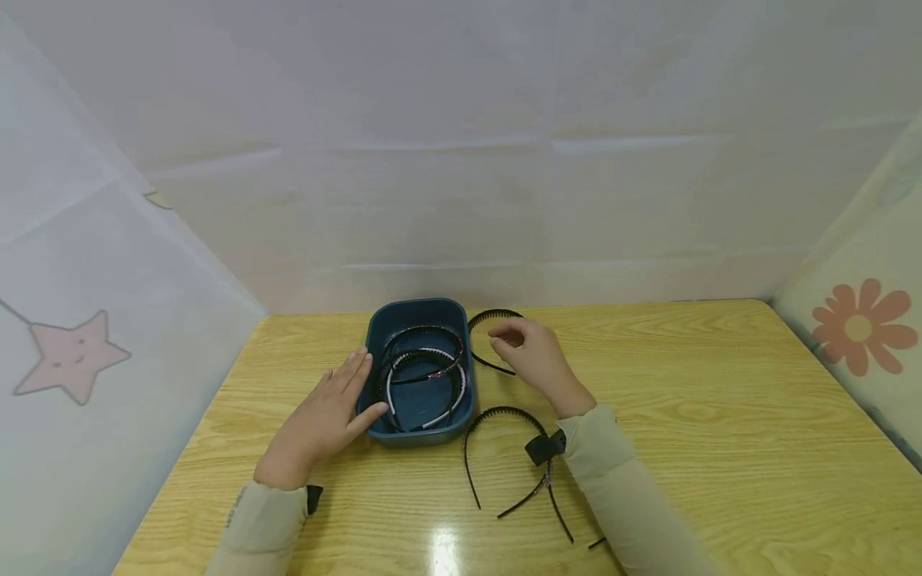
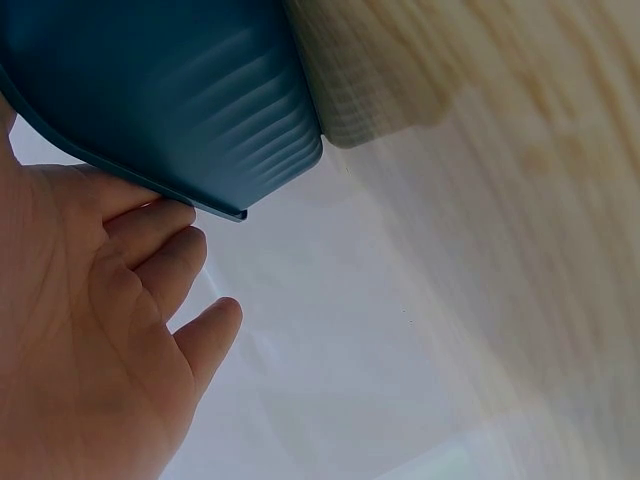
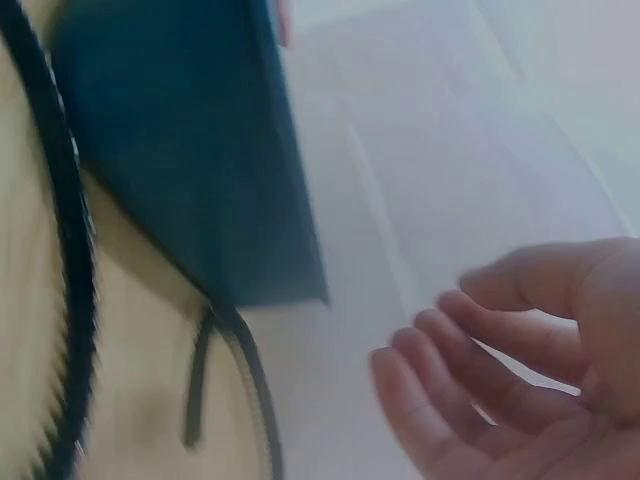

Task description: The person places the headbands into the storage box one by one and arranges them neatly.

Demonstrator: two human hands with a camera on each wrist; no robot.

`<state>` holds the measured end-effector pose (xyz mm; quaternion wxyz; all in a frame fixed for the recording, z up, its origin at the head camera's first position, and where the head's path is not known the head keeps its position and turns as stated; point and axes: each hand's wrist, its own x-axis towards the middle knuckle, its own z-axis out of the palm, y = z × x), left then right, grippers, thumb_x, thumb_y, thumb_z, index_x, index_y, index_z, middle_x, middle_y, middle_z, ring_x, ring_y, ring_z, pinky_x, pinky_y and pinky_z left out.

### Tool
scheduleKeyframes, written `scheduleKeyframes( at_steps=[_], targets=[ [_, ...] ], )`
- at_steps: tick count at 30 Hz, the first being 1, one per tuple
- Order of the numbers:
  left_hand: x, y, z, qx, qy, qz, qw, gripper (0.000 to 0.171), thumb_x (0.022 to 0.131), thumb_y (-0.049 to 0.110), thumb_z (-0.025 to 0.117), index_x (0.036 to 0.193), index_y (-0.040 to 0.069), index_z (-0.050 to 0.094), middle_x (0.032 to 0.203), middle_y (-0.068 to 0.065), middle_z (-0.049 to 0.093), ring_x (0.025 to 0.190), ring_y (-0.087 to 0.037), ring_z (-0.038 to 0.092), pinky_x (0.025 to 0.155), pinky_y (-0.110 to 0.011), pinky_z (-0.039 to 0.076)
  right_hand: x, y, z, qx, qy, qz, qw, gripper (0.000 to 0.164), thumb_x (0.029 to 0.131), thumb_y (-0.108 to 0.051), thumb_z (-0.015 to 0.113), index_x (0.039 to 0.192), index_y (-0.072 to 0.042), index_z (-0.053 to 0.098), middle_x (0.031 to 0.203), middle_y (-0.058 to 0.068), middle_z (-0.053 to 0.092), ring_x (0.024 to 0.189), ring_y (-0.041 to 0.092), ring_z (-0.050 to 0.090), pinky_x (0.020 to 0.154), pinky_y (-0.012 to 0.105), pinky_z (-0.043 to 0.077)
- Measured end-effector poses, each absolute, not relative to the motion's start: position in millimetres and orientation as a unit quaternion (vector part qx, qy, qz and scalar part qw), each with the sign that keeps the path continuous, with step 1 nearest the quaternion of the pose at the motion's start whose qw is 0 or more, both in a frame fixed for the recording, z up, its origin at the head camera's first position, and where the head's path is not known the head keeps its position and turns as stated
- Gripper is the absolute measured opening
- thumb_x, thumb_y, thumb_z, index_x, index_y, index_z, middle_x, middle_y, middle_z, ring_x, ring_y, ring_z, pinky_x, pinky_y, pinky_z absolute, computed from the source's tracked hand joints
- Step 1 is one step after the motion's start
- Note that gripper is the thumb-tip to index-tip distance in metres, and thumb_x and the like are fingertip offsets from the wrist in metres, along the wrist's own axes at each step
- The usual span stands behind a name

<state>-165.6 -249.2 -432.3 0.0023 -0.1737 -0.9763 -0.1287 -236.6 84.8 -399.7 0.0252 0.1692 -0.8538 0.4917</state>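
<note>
A dark blue plastic bin stands on the table, holding several headbands, among them a white-edged one and a black toothed one. My left hand rests against the bin's left rim, fingers extended; in the left wrist view the fingertips touch the bin's edge. Over a black headband lying just right of the bin hovers my right hand. Its fingers are loosely bent, with nothing between them in the right wrist view. Part of that headband is hidden behind this hand.
More black headbands lie overlapping in front of the bin on the right, partly beneath the right wrist. Another headband tip shows beside the right sleeve. The wooden table meets a pale hanging sheet at the back.
</note>
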Motion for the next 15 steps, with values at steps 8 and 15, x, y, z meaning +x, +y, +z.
scheduleKeyframes(
  at_steps=[8,15],
  targets=[
    [-166.1,-249.7,-433.1,-0.173,-0.977,-0.128,0.006,0.084,0.104,0.055,0.047,0.161,-0.001,0.019,0.168,-0.018,0.015,0.154,-0.037,0.015,0.122,-0.061,0.016,-234.3,135.1,-389.3,0.205,-0.895,0.394,-0.035,0.020,0.101,-0.019,0.066,0.116,-0.008,0.073,0.108,0.006,0.070,0.098,0.025,0.065,0.085,0.046,0.056],
    [-167.6,-250.6,-435.2,-0.173,-0.977,-0.128,0.007,0.085,0.104,0.056,0.046,0.161,-0.001,0.019,0.168,-0.018,0.014,0.154,-0.037,0.015,0.122,-0.061,0.015,-231.7,167.2,-386.9,0.253,-0.899,0.336,-0.123,0.020,0.098,-0.013,0.069,0.111,0.000,0.072,0.101,0.005,0.070,0.092,0.021,0.067,0.079,0.039,0.058]
  ],
)
